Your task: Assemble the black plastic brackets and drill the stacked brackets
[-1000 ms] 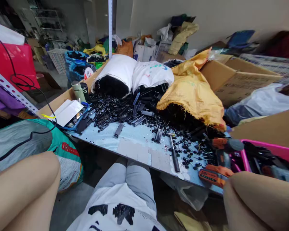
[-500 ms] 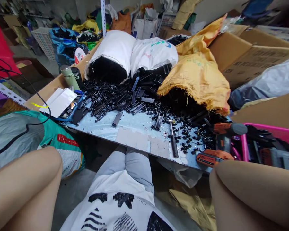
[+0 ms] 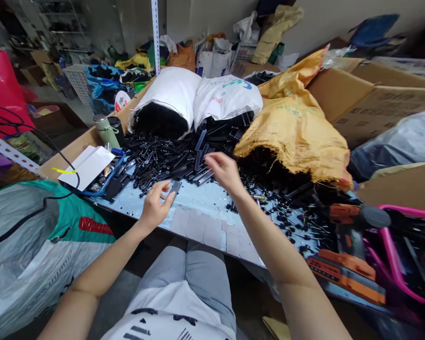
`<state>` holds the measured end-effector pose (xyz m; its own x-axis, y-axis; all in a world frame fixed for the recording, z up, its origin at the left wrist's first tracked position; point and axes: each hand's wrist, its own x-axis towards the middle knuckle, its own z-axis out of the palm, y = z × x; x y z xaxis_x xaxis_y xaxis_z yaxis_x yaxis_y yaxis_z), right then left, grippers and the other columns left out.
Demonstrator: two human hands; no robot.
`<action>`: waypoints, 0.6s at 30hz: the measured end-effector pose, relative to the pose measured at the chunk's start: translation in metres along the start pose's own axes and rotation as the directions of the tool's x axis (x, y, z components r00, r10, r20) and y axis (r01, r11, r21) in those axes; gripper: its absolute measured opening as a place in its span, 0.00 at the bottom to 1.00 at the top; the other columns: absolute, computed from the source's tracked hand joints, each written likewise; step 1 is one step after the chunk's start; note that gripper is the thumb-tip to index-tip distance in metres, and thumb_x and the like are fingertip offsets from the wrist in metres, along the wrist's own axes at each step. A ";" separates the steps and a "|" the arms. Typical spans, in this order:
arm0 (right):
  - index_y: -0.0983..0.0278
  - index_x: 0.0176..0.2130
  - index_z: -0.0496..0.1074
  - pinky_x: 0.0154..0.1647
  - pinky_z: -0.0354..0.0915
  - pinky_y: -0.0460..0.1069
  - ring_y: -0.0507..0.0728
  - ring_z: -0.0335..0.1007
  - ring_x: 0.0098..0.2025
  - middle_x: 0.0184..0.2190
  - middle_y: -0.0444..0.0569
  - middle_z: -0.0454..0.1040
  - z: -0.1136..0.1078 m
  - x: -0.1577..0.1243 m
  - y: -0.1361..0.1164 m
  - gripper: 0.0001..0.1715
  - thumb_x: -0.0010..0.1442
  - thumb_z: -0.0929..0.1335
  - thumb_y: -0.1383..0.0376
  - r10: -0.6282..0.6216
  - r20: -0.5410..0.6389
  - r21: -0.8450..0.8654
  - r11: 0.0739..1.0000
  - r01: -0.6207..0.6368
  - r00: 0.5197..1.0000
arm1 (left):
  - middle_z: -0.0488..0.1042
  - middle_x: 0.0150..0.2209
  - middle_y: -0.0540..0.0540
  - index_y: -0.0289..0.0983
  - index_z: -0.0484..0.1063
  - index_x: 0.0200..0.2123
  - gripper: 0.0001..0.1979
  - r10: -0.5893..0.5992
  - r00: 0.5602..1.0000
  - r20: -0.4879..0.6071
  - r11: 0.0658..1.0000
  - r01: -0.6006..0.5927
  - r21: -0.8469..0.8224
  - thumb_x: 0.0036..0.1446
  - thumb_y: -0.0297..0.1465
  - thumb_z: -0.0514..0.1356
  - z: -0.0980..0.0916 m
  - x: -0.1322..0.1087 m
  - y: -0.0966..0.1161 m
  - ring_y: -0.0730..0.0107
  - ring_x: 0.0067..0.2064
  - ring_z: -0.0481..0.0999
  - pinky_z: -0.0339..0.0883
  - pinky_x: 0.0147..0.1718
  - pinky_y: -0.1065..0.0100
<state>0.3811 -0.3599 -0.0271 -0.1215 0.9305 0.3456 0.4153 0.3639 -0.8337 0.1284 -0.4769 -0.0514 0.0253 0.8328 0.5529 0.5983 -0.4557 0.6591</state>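
My left hand (image 3: 156,204) is at the near edge of the worktop, its thumb and fingers curved apart. Beside its fingertips lies a flat dark grey piece with a toothed end (image 3: 176,187); whether they touch it I cannot tell. My right hand (image 3: 224,174) hovers over the heap's front, fingers loosely bent, nothing visible in them. Close to its fingertips are flat dark strips (image 3: 200,140) on the heap of black plastic pieces (image 3: 163,151). Most of the hammer is hidden behind my right forearm; its head (image 3: 258,197) shows.
White sacks (image 3: 168,92) and a yellow sack (image 3: 293,137) spill black parts at the back. An orange cordless drill (image 3: 347,269) and a pink basket (image 3: 389,250) are at right. At left stand a blue tray (image 3: 108,182), a green flask (image 3: 105,132) and a trailing black cable (image 3: 44,203).
Both hands have come forward from beside my body to over the worktop, the left to the toothed piece, the right to the heap. The view has tilted up slightly.
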 end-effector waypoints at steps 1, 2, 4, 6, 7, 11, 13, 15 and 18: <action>0.65 0.46 0.71 0.42 0.67 0.50 0.54 0.70 0.39 0.39 0.49 0.73 0.010 0.006 0.009 0.18 0.62 0.64 0.56 0.090 0.024 -0.031 0.995 -0.089 0.996 | 0.71 0.40 0.42 0.35 0.66 0.50 0.15 -0.039 0.999 0.037 0.998 0.037 0.056 0.61 0.35 0.55 0.006 -0.001 -0.011 0.66 0.40 0.73 0.71 0.36 0.66; 0.65 0.45 0.71 0.42 0.66 0.50 0.54 0.71 0.39 0.38 0.49 0.74 0.020 0.013 0.020 0.17 0.61 0.65 0.57 0.210 0.029 -0.073 0.976 -0.207 0.977 | 0.71 0.38 0.42 0.35 0.66 0.49 0.15 -0.091 0.993 0.079 0.988 0.081 0.131 0.61 0.35 0.55 0.013 -0.003 -0.022 0.65 0.40 0.73 0.71 0.37 0.65; 0.65 0.47 0.69 0.44 0.65 0.50 0.56 0.71 0.40 0.39 0.51 0.74 0.040 0.032 0.042 0.18 0.59 0.66 0.58 0.438 -0.027 -0.139 0.889 -0.437 0.899 | 0.71 0.39 0.40 0.34 0.65 0.48 0.15 -0.196 0.970 0.145 0.945 0.147 0.293 0.60 0.35 0.55 0.028 -0.008 -0.044 0.60 0.42 0.73 0.69 0.41 0.60; 0.67 0.50 0.67 0.46 0.64 0.52 0.58 0.71 0.42 0.40 0.55 0.74 0.057 0.054 0.061 0.22 0.58 0.66 0.58 0.552 -0.111 -0.139 0.815 -0.563 0.826 | 0.70 0.42 0.37 0.32 0.64 0.50 0.19 -0.245 0.954 0.175 0.903 0.159 0.398 0.60 0.37 0.56 0.043 -0.006 -0.061 0.56 0.46 0.72 0.67 0.45 0.56; 0.69 0.50 0.65 0.46 0.64 0.53 0.59 0.71 0.42 0.41 0.57 0.73 0.063 0.065 0.069 0.25 0.57 0.67 0.58 0.578 -0.133 -0.126 0.796 -0.592 0.805 | 0.70 0.44 0.35 0.31 0.63 0.51 0.20 -0.248 0.953 0.176 0.891 0.153 0.428 0.60 0.37 0.55 0.050 0.000 -0.067 0.54 0.47 0.71 0.66 0.47 0.55; 0.71 0.46 0.67 0.43 0.64 0.51 0.60 0.70 0.39 0.37 0.57 0.73 0.078 0.091 0.085 0.25 0.48 0.71 0.65 0.638 -0.165 -0.043 0.758 -0.651 0.752 | 0.66 0.50 0.35 0.32 0.62 0.53 0.18 -0.228 0.968 0.106 0.851 0.145 0.504 0.61 0.33 0.52 0.075 0.063 -0.083 0.55 0.52 0.66 0.62 0.50 0.58; 0.71 0.40 0.70 0.40 0.64 0.49 0.57 0.70 0.36 0.33 0.53 0.73 0.077 0.088 0.086 0.18 0.47 0.69 0.67 0.641 -0.162 0.020 0.762 -0.647 0.750 | 0.66 0.50 0.35 0.32 0.61 0.54 0.18 -0.250 0.959 0.130 0.818 0.138 0.558 0.61 0.31 0.52 0.084 0.103 -0.090 0.55 0.53 0.65 0.61 0.50 0.59; 0.69 0.38 0.71 0.35 0.64 0.46 0.54 0.68 0.31 0.28 0.48 0.72 0.070 0.076 0.084 0.15 0.48 0.67 0.65 0.635 -0.136 0.106 0.773 -0.626 0.761 | 0.67 0.49 0.35 0.32 0.63 0.52 0.17 -0.305 0.932 0.198 0.790 0.131 0.599 0.60 0.29 0.54 0.091 0.135 -0.097 0.55 0.53 0.64 0.61 0.49 0.61; 0.67 0.40 0.70 0.27 0.64 0.44 0.51 0.65 0.24 0.24 0.44 0.70 0.052 0.044 0.079 0.16 0.52 0.64 0.61 0.639 -0.046 0.255 0.751 -0.609 0.768 | 0.69 0.47 0.33 0.29 0.65 0.47 0.13 -0.352 0.899 0.262 0.785 0.130 0.606 0.59 0.26 0.55 0.094 0.153 -0.104 0.57 0.51 0.65 0.61 0.47 0.62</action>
<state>0.3613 -0.2885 -0.1001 0.2133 0.9451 -0.2476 0.1556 -0.2830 -0.9464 0.1454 -0.2723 -0.0838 0.0225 0.9911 0.1314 0.9580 -0.0589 0.2805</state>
